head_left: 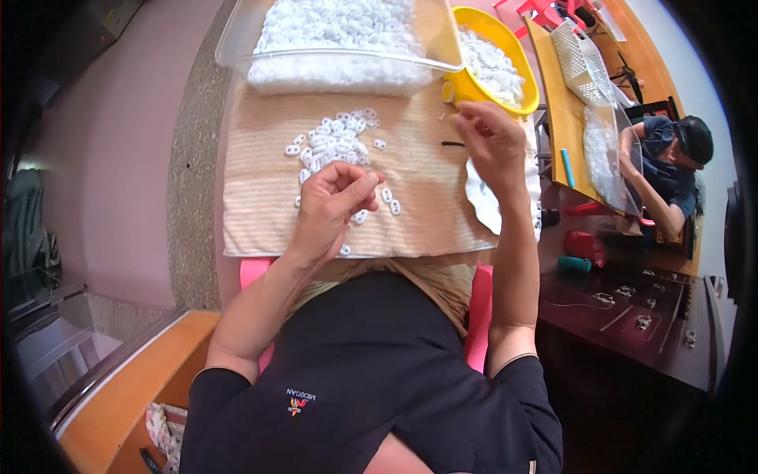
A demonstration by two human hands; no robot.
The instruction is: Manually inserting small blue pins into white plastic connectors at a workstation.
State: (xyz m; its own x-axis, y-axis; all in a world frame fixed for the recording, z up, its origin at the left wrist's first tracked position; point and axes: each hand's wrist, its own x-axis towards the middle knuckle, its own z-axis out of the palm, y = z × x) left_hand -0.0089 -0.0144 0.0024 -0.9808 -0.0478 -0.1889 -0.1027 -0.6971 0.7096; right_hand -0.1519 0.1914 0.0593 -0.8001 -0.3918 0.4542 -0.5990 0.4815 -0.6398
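Observation:
My left hand is closed in a pinch over the near side of a pile of small white oval pieces with dark marks. What its fingertips hold, if anything, is too small to make out. Raised at the right, near the yellow basin, my right hand is also pinched, its fingertips pointing left; I cannot tell what is in them. Two loose oval pieces lie just right of my left hand. A short black strip rests on the striped cloth beside my right hand.
A clear plastic bin full of white pieces stands at the far edge. White pieces also fill the basin. A white scalloped dish lies partly under my right forearm. Another person works at a wooden table on the right.

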